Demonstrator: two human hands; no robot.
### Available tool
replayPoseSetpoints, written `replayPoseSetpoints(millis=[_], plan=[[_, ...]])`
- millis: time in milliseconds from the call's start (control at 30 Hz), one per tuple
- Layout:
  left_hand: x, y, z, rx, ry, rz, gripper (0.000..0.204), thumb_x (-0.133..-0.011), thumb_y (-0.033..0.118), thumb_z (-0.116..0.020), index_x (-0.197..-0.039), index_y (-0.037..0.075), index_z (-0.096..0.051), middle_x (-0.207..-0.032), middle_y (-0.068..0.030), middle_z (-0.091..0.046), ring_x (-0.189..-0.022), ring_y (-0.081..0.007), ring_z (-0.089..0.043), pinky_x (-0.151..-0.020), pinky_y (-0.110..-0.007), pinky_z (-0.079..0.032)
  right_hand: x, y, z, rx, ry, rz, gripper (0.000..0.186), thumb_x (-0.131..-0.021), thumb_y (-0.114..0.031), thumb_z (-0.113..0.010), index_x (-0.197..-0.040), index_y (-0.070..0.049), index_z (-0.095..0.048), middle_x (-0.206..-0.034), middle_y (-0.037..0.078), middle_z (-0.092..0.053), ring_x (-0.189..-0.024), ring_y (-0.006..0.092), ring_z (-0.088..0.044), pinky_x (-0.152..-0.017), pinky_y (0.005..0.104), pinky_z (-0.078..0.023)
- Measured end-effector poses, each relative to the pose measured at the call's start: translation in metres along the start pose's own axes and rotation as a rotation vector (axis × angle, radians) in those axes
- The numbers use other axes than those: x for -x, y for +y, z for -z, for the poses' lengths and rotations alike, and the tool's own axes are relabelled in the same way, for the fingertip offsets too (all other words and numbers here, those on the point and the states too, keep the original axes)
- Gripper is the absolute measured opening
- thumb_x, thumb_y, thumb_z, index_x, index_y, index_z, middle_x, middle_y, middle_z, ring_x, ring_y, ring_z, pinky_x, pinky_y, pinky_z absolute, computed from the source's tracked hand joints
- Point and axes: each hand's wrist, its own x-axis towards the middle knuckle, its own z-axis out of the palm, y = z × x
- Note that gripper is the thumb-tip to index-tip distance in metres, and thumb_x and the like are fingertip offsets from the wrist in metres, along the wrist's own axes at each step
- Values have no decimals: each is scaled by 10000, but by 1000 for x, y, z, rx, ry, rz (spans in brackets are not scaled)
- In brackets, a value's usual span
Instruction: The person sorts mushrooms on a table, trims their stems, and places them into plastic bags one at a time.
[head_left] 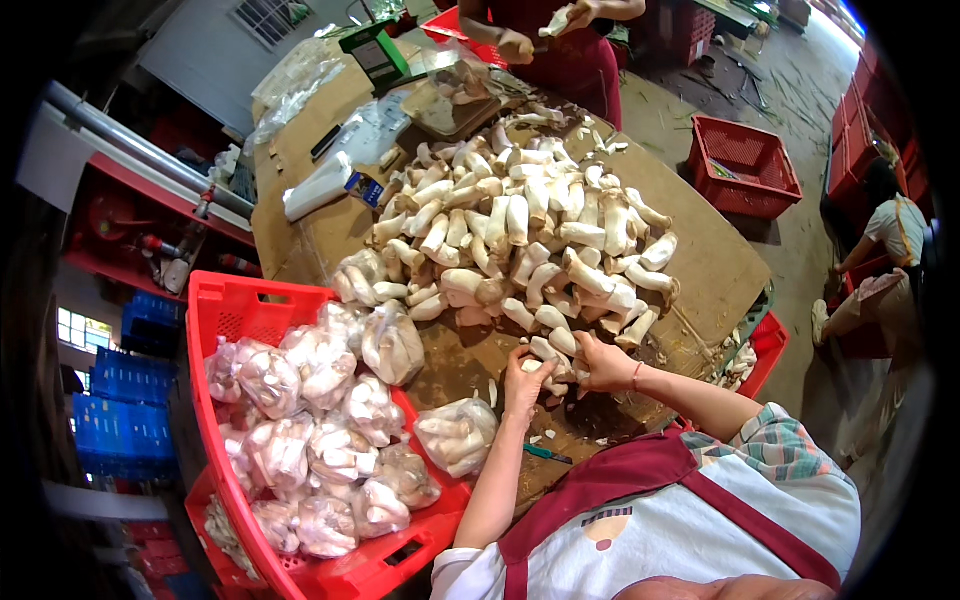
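Both my hands are at the near edge of a big heap of king oyster mushrooms on the table. My left hand is closed around a king oyster mushroom, whose pale end shows between thumb and fingers. Just beside it, my right hand grips another king oyster mushroom, partly hidden by the fingers. More mushrooms lie between and under the hands. Close to my apron lies a small knife with a teal handle, among white trimmings. Left of my left forearm sits a clear bag of mushrooms.
A red crate full of bagged mushrooms stands at left. On the cardboard-covered table are a green scale and a roll of plastic bags. Across it, another person handles a mushroom. A red basket stands on the floor.
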Motion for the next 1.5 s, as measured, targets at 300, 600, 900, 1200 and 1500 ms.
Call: replayPoseSetpoints(millis=[300, 600, 900, 1200, 1500], plan=[[-5, 35, 8, 505, -310, -40, 773, -801, 103, -719, -1428, 133, -266, -1280, -141, -480, -1136, -236, -513, -922, -352, -451, -19, -34, 38, -676, -110, 21, 859, -733, -68, -708, -1405, -38, -174, -1239, 152, -471, -1136, 193, -483, -922, 329, -451], [-117, 188, 14, 547, -259, -319, 615, -891, 60, -557, -1432, 61, -264, -1265, -153, -487, -1078, -239, -558, -849, -343, -507, -158, -101, 142, -429, 134, 143, 916, -770, -142, -698, -1468, -79, -107, -1173, 224, -535, -990, 263, -597, -803, 371, -516], [-235, 216, 25, 296, -48, -355, 826, -835, 199, -665, -1462, 7, -163, -1302, -190, -470, -1141, -221, -504, -952, -353, -416, -288, -58, 153, 282, 334, 172, 824, -790, -335, -652, -1460, -83, -243, -1256, 241, -463, -1154, 380, -470, -974, 443, -407], [-188, 192, 158, -712, 616, -437, 502, -841, 215, -649, -1285, 34, -501, -1298, -168, -520, -1178, -292, -516, -1002, -394, -408, -285, -12, 161, 386, 401, 208, 553, -852, -351, -623, -1329, -114, -476, -1287, 152, -491, -1184, 351, -428, -1000, 440, -375], [-212, 179, 256, -1133, 704, -31, 887, -678, 396, -776, -1342, -3, -345, -1246, -289, -499, -1178, -409, -476, -998, -455, -389, -221, -27, 169, 200, 568, 417, 317, -831, -152, -654, -1130, -59, -608, -1171, 113, -576, -1128, 305, -488, -965, 398, -407]])
